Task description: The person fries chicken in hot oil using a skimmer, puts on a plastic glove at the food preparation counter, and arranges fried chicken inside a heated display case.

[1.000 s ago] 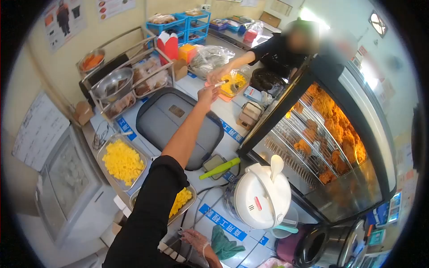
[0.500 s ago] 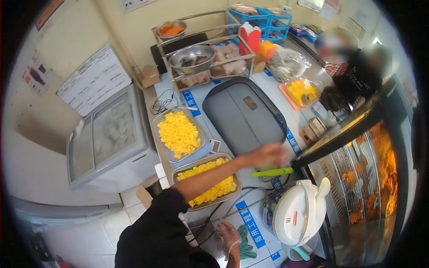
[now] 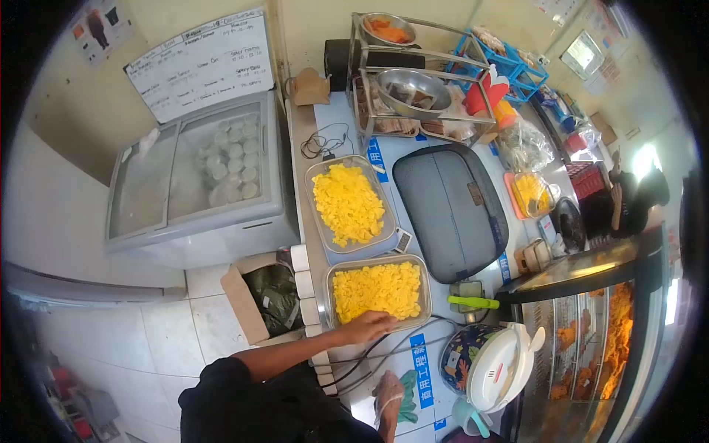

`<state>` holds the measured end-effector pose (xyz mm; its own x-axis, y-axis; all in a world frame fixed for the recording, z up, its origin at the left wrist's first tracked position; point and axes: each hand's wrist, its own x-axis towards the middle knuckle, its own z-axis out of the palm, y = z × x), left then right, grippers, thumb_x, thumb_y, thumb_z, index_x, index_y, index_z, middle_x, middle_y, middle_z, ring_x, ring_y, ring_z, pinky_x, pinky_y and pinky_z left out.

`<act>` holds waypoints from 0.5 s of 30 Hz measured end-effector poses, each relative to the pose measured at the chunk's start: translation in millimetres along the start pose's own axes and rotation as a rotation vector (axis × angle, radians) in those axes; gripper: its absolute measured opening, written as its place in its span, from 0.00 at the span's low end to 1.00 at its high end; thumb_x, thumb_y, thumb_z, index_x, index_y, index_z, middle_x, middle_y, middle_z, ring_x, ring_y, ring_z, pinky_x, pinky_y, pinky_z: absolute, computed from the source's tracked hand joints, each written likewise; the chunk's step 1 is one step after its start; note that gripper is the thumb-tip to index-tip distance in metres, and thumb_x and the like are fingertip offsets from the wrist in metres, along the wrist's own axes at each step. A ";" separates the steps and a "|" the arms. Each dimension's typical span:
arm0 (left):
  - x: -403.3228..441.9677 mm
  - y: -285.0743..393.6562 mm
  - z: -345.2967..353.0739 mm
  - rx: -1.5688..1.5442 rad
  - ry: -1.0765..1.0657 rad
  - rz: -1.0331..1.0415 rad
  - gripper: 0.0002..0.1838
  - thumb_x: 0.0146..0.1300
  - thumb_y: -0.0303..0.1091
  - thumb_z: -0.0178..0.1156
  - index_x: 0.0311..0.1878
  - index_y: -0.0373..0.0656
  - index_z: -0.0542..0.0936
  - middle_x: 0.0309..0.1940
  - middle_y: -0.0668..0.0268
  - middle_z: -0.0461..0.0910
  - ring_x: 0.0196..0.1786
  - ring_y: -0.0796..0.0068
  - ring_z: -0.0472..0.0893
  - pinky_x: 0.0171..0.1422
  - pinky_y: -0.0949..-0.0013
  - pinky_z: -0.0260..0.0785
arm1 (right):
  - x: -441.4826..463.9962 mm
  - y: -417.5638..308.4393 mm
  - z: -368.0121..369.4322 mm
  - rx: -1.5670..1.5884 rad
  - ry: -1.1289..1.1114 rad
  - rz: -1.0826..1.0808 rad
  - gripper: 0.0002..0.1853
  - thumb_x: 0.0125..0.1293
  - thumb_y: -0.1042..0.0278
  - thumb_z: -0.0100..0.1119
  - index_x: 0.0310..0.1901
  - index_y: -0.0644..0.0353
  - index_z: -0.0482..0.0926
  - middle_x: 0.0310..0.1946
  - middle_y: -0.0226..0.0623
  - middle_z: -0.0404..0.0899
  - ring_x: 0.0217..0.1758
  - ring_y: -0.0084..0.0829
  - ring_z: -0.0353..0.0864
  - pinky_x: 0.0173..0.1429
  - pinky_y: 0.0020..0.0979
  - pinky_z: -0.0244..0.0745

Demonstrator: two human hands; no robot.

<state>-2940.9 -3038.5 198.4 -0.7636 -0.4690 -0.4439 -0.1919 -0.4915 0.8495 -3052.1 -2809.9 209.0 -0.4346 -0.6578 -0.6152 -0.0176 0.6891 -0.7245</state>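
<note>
My bare left hand (image 3: 367, 327) is at the near edge of a metal tray (image 3: 330, 299) of yellow chopped food (image 3: 377, 288) that looks like scrambled egg. Its fingers are bent together, and anything between them is hidden. My right hand (image 3: 388, 395), in a clear plastic glove, rests low on the counter against a green cloth (image 3: 408, 395). Its fingers look curled, and what they hold cannot be made out. Behind the first tray, a second tray (image 3: 314, 199) of the same yellow food (image 3: 351, 203) sits on a scale (image 3: 403, 240).
A dark, flat electric griddle (image 3: 452, 210) lies beyond the trays. A bright green handle (image 3: 474, 303) and a lidded white pot (image 3: 491, 369) stand to the right, beside a heated display case (image 3: 576, 347). Black cables (image 3: 365, 362) cross the counter. A glass-topped freezer (image 3: 210, 177) is at left.
My left hand has drawn back from beside the green handle to the near edge of the closer tray. The right hand stays by the green cloth. The view has shifted.
</note>
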 end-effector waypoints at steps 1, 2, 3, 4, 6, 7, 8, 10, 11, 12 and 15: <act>4.2 0.2 13.8 -0.008 -0.108 0.037 0.12 0.76 0.41 0.55 0.50 0.42 0.77 0.30 0.71 0.78 0.31 0.83 0.75 0.35 0.76 0.66 | -4.5 -10.3 0.6 -0.014 0.010 -0.003 0.17 0.76 0.55 0.49 0.38 0.62 0.76 0.28 0.36 0.75 0.25 0.33 0.72 0.32 0.39 0.72; 8.3 1.5 24.9 -0.011 -0.217 0.074 0.13 0.77 0.41 0.54 0.51 0.42 0.76 0.32 0.70 0.78 0.33 0.82 0.76 0.36 0.76 0.67 | -7.7 -21.6 2.8 0.085 0.106 -0.051 0.15 0.76 0.57 0.50 0.47 0.62 0.75 0.35 0.36 0.77 0.29 0.34 0.76 0.37 0.38 0.76; 11.5 5.0 37.3 -0.018 -0.229 0.083 0.13 0.77 0.41 0.54 0.51 0.42 0.76 0.32 0.70 0.78 0.33 0.82 0.76 0.36 0.76 0.67 | -11.2 -35.6 4.1 0.186 0.204 -0.099 0.17 0.75 0.58 0.51 0.55 0.63 0.74 0.42 0.36 0.79 0.33 0.35 0.79 0.43 0.37 0.80; 11.5 8.0 55.3 -0.044 -0.228 0.271 0.13 0.77 0.41 0.53 0.51 0.41 0.75 0.34 0.69 0.78 0.35 0.80 0.77 0.39 0.74 0.68 | -15.1 -56.3 2.5 0.280 0.225 -0.203 0.22 0.75 0.57 0.54 0.62 0.62 0.69 0.51 0.40 0.76 0.44 0.37 0.80 0.49 0.39 0.80; 0.2 10.5 84.8 -0.033 -0.255 0.439 0.13 0.77 0.40 0.53 0.53 0.40 0.73 0.37 0.66 0.77 0.42 0.74 0.79 0.47 0.67 0.71 | -24.9 -84.0 -8.4 0.351 0.276 -0.283 0.28 0.74 0.57 0.56 0.68 0.62 0.64 0.60 0.43 0.73 0.54 0.39 0.81 0.55 0.41 0.80; -7.3 15.0 95.5 -0.050 -0.278 0.435 0.13 0.77 0.40 0.53 0.53 0.40 0.73 0.37 0.66 0.77 0.42 0.74 0.79 0.47 0.67 0.71 | -25.6 -92.7 -17.0 0.446 0.311 -0.270 0.29 0.73 0.56 0.57 0.69 0.61 0.63 0.64 0.44 0.70 0.62 0.41 0.76 0.61 0.43 0.77; -17.5 18.9 104.9 0.060 -0.193 0.518 0.13 0.77 0.40 0.53 0.53 0.40 0.73 0.38 0.66 0.77 0.42 0.74 0.79 0.48 0.66 0.71 | -30.2 -93.0 -26.0 0.551 0.346 -0.258 0.31 0.73 0.55 0.58 0.71 0.60 0.63 0.69 0.45 0.67 0.70 0.43 0.71 0.66 0.46 0.73; -48.2 33.5 115.3 0.215 -0.140 0.542 0.18 0.72 0.45 0.60 0.53 0.41 0.73 0.41 0.63 0.77 0.44 0.67 0.79 0.48 0.63 0.71 | -32.0 -74.6 -45.1 0.332 0.467 -0.434 0.33 0.74 0.55 0.56 0.73 0.59 0.58 0.69 0.46 0.66 0.71 0.46 0.69 0.65 0.44 0.75; -57.6 25.9 121.8 0.220 -0.158 0.535 0.18 0.72 0.45 0.60 0.53 0.41 0.73 0.41 0.63 0.77 0.44 0.67 0.79 0.48 0.63 0.71 | -37.2 -67.7 -48.7 0.438 0.539 -0.442 0.35 0.74 0.51 0.54 0.75 0.57 0.55 0.70 0.46 0.65 0.72 0.47 0.68 0.66 0.47 0.72; -69.6 14.4 132.3 0.348 -0.243 0.663 0.23 0.69 0.50 0.62 0.53 0.40 0.72 0.42 0.61 0.76 0.45 0.63 0.79 0.49 0.61 0.71 | -45.6 -73.9 -48.7 0.542 0.613 -0.457 0.38 0.74 0.47 0.52 0.78 0.55 0.52 0.72 0.45 0.63 0.73 0.49 0.66 0.68 0.49 0.70; -115.1 -7.3 159.3 0.627 -0.274 0.855 0.35 0.59 0.63 0.66 0.50 0.38 0.72 0.43 0.56 0.76 0.46 0.53 0.78 0.50 0.55 0.70 | -58.1 -58.1 -55.0 0.877 0.740 -0.451 0.39 0.74 0.42 0.49 0.78 0.52 0.52 0.75 0.41 0.59 0.76 0.48 0.60 0.73 0.53 0.60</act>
<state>-2949.9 -2864.0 288.7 -0.8901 -0.2606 0.3739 0.2461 0.4157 0.8756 -3075.4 -2795.1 303.9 -0.9566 -0.2563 -0.1385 0.1880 -0.1800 -0.9655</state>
